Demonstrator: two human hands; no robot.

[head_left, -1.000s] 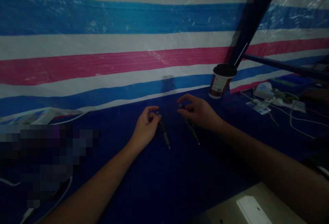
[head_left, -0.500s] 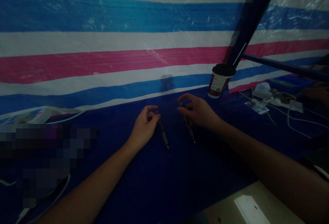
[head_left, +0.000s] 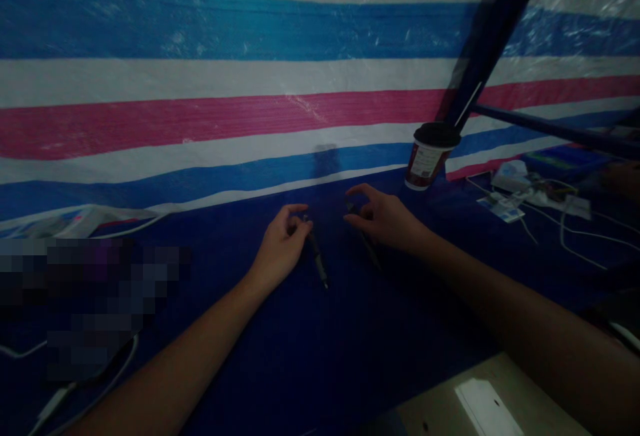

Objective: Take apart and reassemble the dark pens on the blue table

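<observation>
The work surface is a dark blue plastic sheet (head_left: 320,363) that rises at its far edge to a wall of striped plastic tarpaulin (head_left: 240,113) in blue, white and pink. A dark blue pole (head_left: 500,36) and a crossbar (head_left: 550,131) stand at the far right. A paper cup (head_left: 425,166) with a black lid stands upright near the far edge, beyond the right hand. Further right lie a white box (head_left: 510,176), a card (head_left: 500,208) and white cables (head_left: 565,236). A pale board (head_left: 500,396) shows at the lower right corner. The lower left area is blurred and cannot be read.

Both hands reach forward side by side, well apart from the cup. The left hand (head_left: 283,246) is partly closed, with thumb and fingers pinching the upper end of the left pen (head_left: 317,259). The right hand (head_left: 385,219) is also partly closed, its thumb and forefinger pinching the upper end of the right pen (head_left: 365,236).

The two pens lie just beside each other on the blue sheet, between the forearms. Their long axes run nearly parallel, with the narrow tips pointing toward the person and slightly right. The right pen is dim in shadow. Whether either tip touches the sheet cannot be determined.
</observation>
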